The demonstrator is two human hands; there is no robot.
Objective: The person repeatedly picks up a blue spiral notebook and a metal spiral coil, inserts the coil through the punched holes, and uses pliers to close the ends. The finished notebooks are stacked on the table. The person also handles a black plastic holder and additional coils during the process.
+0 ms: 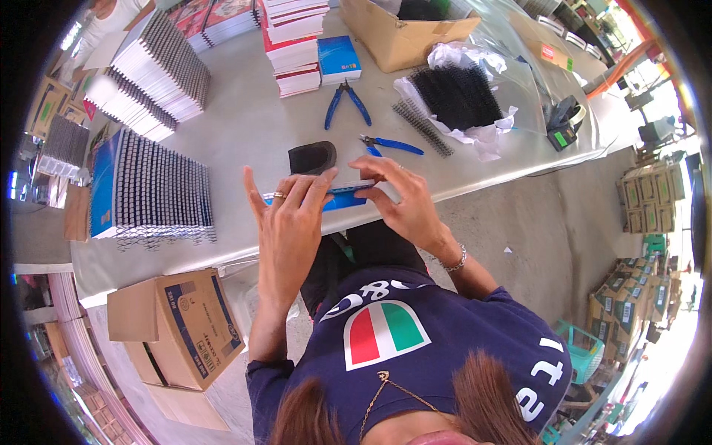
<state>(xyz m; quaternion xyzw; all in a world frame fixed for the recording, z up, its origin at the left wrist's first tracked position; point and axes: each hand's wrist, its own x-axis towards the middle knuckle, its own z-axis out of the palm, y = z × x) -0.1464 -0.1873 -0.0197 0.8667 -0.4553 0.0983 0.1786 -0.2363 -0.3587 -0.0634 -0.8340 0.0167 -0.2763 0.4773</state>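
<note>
- A long pale grey table (245, 126) runs across a workshop with a bare concrete floor; cardboard boxes stand on the floor at the near left and in stacks at the far right.
- The left hand (285, 222) and right hand (404, 200) meet at the near edge of the table over a thin blue-covered notebook (343, 194), held flat between them.
- The left hand's fingers are spread and lie along the notebook's left part, seemingly to steady it; a ring shows on one finger.
- The right hand's fingertips are pressed together on the notebook's upper edge, pinching it there, probably where the binding sits.
- Two blue-handled pliers (345, 102) (391, 144) lie just beyond the hands, within easy reach.
- A black pad-like object (311, 157) sits just beyond the left hand.
- Black wire binding coils (452, 96) lie on a plastic sheet at the far right, beside an open carton (408, 33).
- Rows of bound notebooks (152, 189) fan out on the left, spines overlapping so that they stack compactly; more piles stand farther back.
- A tape dispenser (565, 119) rests at the table's right end.
</note>
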